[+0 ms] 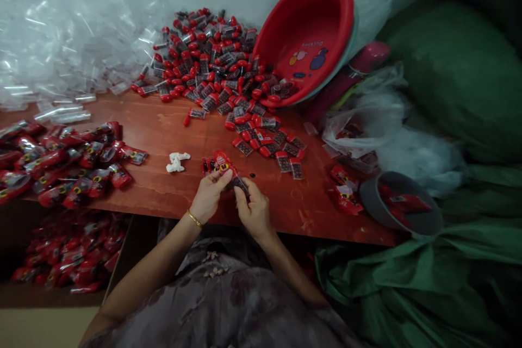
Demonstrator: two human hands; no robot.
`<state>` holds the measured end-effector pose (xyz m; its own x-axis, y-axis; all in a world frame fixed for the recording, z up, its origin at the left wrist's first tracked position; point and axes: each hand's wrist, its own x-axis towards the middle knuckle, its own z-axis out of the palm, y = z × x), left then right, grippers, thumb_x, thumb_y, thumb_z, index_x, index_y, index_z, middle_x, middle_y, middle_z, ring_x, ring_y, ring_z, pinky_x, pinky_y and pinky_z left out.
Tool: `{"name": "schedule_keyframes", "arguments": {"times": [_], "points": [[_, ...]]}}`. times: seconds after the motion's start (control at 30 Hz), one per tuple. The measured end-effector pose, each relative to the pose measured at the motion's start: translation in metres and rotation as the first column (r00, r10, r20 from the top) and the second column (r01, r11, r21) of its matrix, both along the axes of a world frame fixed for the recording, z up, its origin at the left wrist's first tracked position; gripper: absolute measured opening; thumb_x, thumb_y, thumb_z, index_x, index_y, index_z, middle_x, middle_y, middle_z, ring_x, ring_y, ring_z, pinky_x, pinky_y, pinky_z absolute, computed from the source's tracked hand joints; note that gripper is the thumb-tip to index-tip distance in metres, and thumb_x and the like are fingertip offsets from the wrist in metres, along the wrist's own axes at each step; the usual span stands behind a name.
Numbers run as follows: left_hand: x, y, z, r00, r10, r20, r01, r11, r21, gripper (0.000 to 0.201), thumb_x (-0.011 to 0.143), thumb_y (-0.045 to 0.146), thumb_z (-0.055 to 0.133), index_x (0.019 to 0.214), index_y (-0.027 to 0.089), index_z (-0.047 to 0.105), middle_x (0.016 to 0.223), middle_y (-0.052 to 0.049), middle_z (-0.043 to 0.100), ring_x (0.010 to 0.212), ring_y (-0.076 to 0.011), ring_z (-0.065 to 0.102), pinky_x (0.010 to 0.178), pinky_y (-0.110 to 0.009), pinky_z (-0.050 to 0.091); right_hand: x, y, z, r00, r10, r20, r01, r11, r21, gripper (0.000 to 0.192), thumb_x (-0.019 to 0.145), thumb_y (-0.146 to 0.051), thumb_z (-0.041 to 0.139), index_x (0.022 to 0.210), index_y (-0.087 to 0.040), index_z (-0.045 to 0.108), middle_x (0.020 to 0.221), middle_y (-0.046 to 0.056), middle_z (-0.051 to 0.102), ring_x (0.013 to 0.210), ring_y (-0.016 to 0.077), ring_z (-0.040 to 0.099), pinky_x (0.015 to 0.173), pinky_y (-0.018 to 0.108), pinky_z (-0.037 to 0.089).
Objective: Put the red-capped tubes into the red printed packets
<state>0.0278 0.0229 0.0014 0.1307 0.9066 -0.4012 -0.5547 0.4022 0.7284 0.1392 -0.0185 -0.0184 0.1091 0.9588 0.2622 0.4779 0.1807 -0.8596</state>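
My left hand [210,196], with a gold bangle on the wrist, pinches a red printed wrapper [218,163] just above the near edge of the reddish wooden table [163,130]. My right hand [253,209] grips a small red-capped vial of dark bits [240,184] at the wrapper's mouth. Both hands meet over the table's front edge, fingers closed on their items. A heap of the same red-capped vials [212,60] lies at the back middle.
A tipped red basin [310,38] spills vials at the back right. Filled red packets [61,160] pile at the left, more in a box [69,253] below. Clear sleeves [61,38] lie back left. A grey bowl [402,206], green sacks [448,283] and a white scrap [176,161] are nearby.
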Motion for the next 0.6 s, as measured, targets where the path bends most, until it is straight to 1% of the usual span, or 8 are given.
{"name": "schedule_keyframes", "arguments": {"times": [0.1, 0.17, 0.2, 0.3, 0.37, 0.43, 0.5, 0.6], "points": [[0.004, -0.007, -0.005, 0.999, 0.035, -0.011, -0.034, 0.998, 0.05, 0.038, 0.051, 0.041, 0.083, 0.072, 0.015, 0.066, 0.065, 0.002, 0.064, 0.054, -0.0066, 0.053, 0.055, -0.019, 0.044, -0.006, -0.001, -0.002, 0.97, -0.014, -0.245, -0.017, 0.992, -0.123, 0.025, 0.089, -0.038, 0.044, 0.097, -0.02, 0.058, 0.067, 0.0, 0.064, 0.049, 0.0121, 0.056, 0.05, 0.024, 0.047], [0.006, -0.011, -0.005, 0.999, 0.038, -0.018, -0.036, 0.996, 0.078, 0.035, 0.055, 0.043, 0.081, 0.071, 0.015, 0.066, 0.061, 0.003, 0.061, 0.05, -0.0062, 0.05, 0.05, -0.019, 0.041, -0.008, -0.001, -0.002, 0.919, -0.014, -0.395, -0.06, 0.983, -0.174, 0.026, 0.089, -0.04, 0.044, 0.094, -0.019, 0.058, 0.066, -0.001, 0.062, 0.044, 0.0088, 0.05, 0.044, 0.022, 0.043], [0.006, -0.011, -0.004, 0.999, 0.03, -0.013, -0.028, 0.996, 0.084, 0.035, 0.057, 0.045, 0.079, 0.068, 0.015, 0.066, 0.057, 0.003, 0.059, 0.049, -0.0064, 0.049, 0.048, -0.019, 0.04, -0.008, -0.001, -0.001, 0.9, -0.011, -0.435, -0.074, 0.981, -0.179, 0.026, 0.089, -0.041, 0.044, 0.094, -0.019, 0.058, 0.068, -0.001, 0.062, 0.043, 0.008, 0.049, 0.044, 0.021, 0.043], [0.004, -0.008, -0.001, 0.999, 0.05, -0.014, -0.048, 0.993, 0.111, 0.039, 0.058, 0.052, 0.076, 0.061, 0.015, 0.064, 0.054, 0.003, 0.056, 0.05, -0.0067, 0.048, 0.05, -0.019, 0.041, -0.007, -0.001, 0.001, 0.915, 0.001, -0.402, -0.063, 0.988, -0.141, 0.024, 0.088, -0.039, 0.047, 0.094, -0.019, 0.057, 0.061, -0.004, 0.058, 0.044, 0.0077, 0.05, 0.046, 0.02, 0.043], [0.002, -0.006, -0.003, 0.994, 0.09, -0.068, -0.079, 0.986, 0.15, 0.039, 0.056, 0.05, 0.077, 0.065, 0.013, 0.068, 0.061, 0.002, 0.062, 0.056, -0.0073, 0.052, 0.058, -0.02, 0.043, -0.007, -0.002, 0.002, 0.944, -0.012, -0.329, -0.022, 0.995, -0.1, 0.022, 0.087, -0.037, 0.049, 0.096, -0.018, 0.057, 0.054, -0.006, 0.053, 0.044, 0.0079, 0.05, 0.048, 0.02, 0.043], [0.002, -0.007, -0.008, 0.983, 0.125, -0.131, -0.1, 0.978, 0.184, 0.037, 0.057, 0.047, 0.078, 0.072, 0.013, 0.071, 0.068, 0.0, 0.066, 0.063, -0.0086, 0.055, 0.065, -0.021, 0.045, -0.008, -0.001, 0.003, 0.95, -0.033, -0.31, 0.005, 0.996, -0.089, 0.022, 0.087, -0.036, 0.05, 0.096, -0.018, 0.057, 0.052, -0.007, 0.051, 0.043, 0.0076, 0.049, 0.048, 0.02, 0.043], [0.003, -0.011, -0.012, 0.977, 0.131, -0.168, -0.096, 0.975, 0.2, 0.036, 0.063, 0.046, 0.075, 0.075, 0.013, 0.072, 0.069, 0.0, 0.066, 0.065, -0.0097, 0.056, 0.067, -0.022, 0.045, -0.011, 0.001, 0.004, 0.924, -0.034, -0.381, -0.013, 0.993, -0.119, 0.022, 0.088, -0.037, 0.048, 0.093, -0.018, 0.057, 0.052, -0.007, 0.05, 0.042, 0.0071, 0.047, 0.046, 0.019, 0.041], [0.003, -0.016, -0.012, 0.972, 0.128, -0.196, -0.085, 0.973, 0.216, 0.034, 0.065, 0.045, 0.074, 0.076, 0.013, 0.07, 0.066, 0.001, 0.064, 0.059, -0.0081, 0.053, 0.059, -0.02, 0.043, -0.014, 0.003, 0.002, 0.847, -0.005, -0.531, -0.087, 0.985, -0.147, 0.024, 0.088, -0.041, 0.048, 0.092, -0.019, 0.057, 0.06, -0.006, 0.054, 0.042, 0.0063, 0.046, 0.042, 0.018, 0.04]]}}
